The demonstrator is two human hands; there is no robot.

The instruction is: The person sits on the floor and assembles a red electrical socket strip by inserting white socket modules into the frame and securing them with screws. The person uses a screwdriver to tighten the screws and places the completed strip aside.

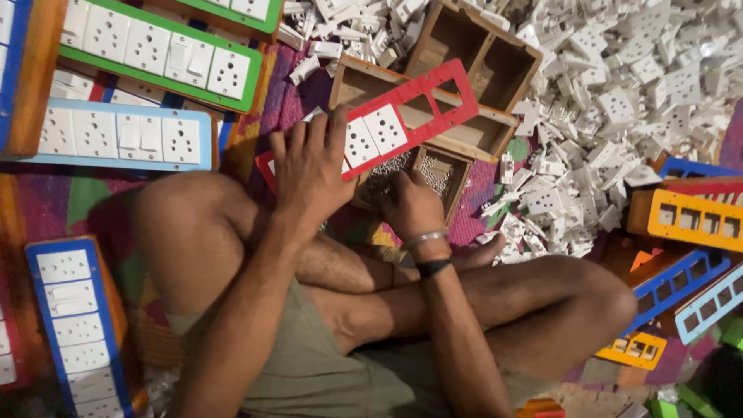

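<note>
Hands work over a red frame (387, 128) lying tilted across a wooden box (457, 85), with two white socket pieces already seated in it. The left hand (309, 170) rests flat on the frame's lower end, fingers spread and pressing down. The right hand (410, 205) dips into a small tray of screws (418, 174); its fingertips are hidden, so I cannot tell whether they pinch anything, though they seem curled. The frame only bridges the box edges, so a harder push could tip it and spill the loose sockets, or knock the screw tray. A person sits cross-legged on a colourful woven mat (73, 197), ringed by finished switchboards (128, 135), empty coloured frames (689, 220) and a big heap of white socket parts (627, 101).
</note>
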